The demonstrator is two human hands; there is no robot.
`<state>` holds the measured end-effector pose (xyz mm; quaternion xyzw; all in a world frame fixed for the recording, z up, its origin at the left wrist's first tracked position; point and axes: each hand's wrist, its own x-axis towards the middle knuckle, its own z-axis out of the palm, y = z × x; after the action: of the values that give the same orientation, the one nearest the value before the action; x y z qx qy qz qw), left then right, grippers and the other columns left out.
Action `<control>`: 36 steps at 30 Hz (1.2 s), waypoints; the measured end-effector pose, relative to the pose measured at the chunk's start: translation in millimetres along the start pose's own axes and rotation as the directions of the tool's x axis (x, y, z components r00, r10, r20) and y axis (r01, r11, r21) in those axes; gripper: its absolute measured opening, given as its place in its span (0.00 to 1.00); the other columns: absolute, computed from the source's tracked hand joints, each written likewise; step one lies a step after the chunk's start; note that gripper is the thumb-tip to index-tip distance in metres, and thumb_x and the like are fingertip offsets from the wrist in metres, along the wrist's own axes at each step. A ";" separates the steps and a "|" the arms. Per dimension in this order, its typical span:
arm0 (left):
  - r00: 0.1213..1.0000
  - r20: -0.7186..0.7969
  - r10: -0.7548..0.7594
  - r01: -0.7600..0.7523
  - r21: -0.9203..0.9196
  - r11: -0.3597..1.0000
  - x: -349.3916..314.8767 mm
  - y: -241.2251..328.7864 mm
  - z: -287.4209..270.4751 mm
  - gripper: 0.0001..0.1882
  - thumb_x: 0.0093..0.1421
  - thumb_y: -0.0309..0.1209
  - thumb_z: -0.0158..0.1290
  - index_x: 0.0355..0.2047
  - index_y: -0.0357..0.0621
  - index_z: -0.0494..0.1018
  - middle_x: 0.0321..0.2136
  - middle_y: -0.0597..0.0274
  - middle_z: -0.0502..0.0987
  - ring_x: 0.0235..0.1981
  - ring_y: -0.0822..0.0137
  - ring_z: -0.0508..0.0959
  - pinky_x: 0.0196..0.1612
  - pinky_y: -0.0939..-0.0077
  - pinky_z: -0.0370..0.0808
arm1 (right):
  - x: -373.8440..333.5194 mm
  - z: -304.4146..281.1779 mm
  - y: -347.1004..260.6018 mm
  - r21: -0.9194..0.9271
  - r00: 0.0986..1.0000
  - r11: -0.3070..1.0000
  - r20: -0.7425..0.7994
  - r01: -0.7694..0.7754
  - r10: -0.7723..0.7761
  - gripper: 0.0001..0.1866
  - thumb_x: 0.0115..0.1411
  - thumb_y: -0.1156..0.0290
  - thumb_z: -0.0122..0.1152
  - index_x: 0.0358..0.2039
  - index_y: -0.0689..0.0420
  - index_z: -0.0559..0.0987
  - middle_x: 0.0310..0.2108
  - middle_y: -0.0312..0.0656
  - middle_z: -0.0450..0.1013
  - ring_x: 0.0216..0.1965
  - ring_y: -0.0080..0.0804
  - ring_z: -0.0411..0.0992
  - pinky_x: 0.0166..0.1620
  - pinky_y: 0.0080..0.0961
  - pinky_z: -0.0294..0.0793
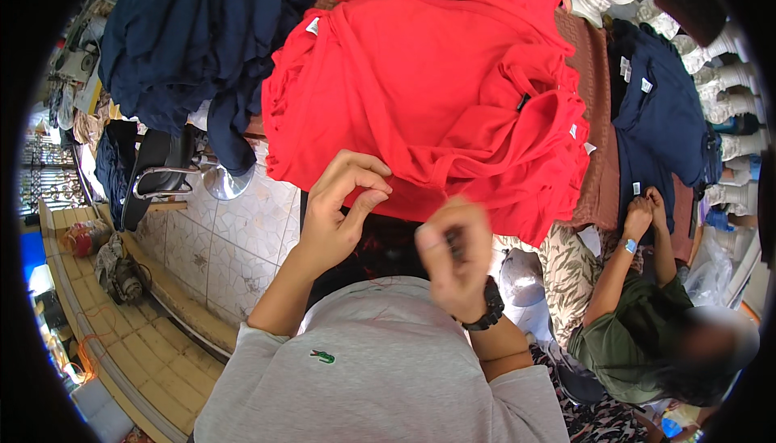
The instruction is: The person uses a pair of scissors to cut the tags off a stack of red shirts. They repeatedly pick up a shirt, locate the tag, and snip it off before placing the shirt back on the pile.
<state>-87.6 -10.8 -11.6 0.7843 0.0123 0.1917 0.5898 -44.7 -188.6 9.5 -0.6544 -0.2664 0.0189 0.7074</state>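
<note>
A heap of bright red garments (356, 71) with small white labels spreads over the table in front of me. At its near edge my left hand (335, 208) has thumb and forefinger brought together in a pinch; whatever lies between the tips is too small to make out. My right hand (457, 257), with a dark watch (487, 307) on the wrist, is curled just short of the red cloth and blurred by motion. Something dark shows among its fingers, but its kind is unclear.
Dark navy garments (178, 47) are heaped at the left. At the right, a co-worker's hands (647, 210) touch a navy garment (659, 111). Brown cloth (590, 128) covers the table. A black chair (158, 170) stands on the tiled floor. White balusters (723, 79) line the right.
</note>
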 end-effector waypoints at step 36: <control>0.997 -0.069 -0.025 0.043 0.274 0.961 16.3 -20.6 5.6 0.10 0.51 0.23 0.67 0.32 0.36 0.77 0.29 0.59 0.74 0.32 0.64 0.76 0.38 0.71 0.73 | 43.7 -25.0 45.6 -0.027 0.933 0.950 -0.198 -0.310 0.299 0.08 0.62 0.73 0.69 0.36 0.62 0.78 0.28 0.26 0.70 0.25 0.08 0.60 0.27 0.12 0.57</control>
<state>-66.5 -5.7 -27.4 0.8518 0.0714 0.2032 0.4775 17.5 -188.6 -17.9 -0.7067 -0.0926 0.0576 0.6991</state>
